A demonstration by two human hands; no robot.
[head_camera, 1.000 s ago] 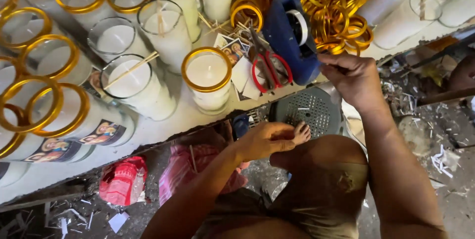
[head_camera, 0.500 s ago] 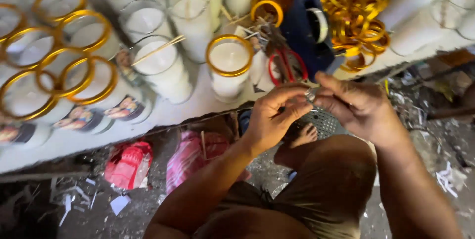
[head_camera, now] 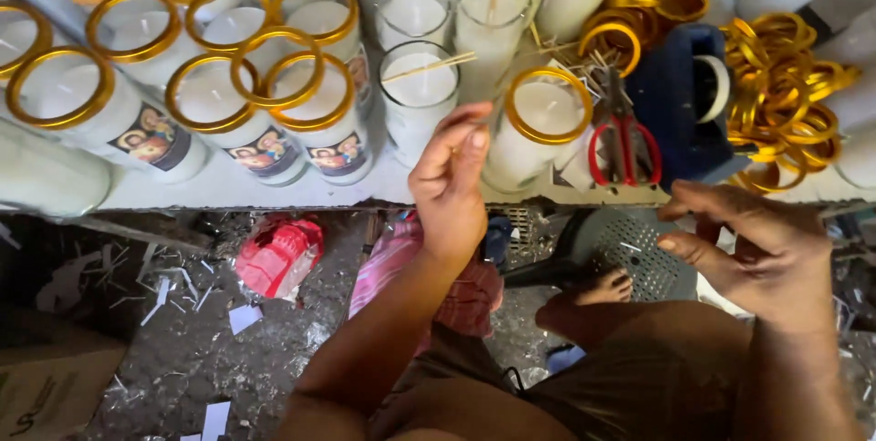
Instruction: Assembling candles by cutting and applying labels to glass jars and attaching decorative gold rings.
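Head view | left hand [head_camera: 449,187] raised, fingers pinched, grip unclear, nearest upright gold-rimmed candle [head_camera: 538,126] | right hand [head_camera: 753,245] open, empty

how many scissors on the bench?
1. The red-handled scissors lie on the white bench, between the gold-rimmed candle jar and the blue tape dispenser. More may be hidden under the pile of gold rings.

Packed candle jars [head_camera: 315,122], open table edge [head_camera: 274,193]
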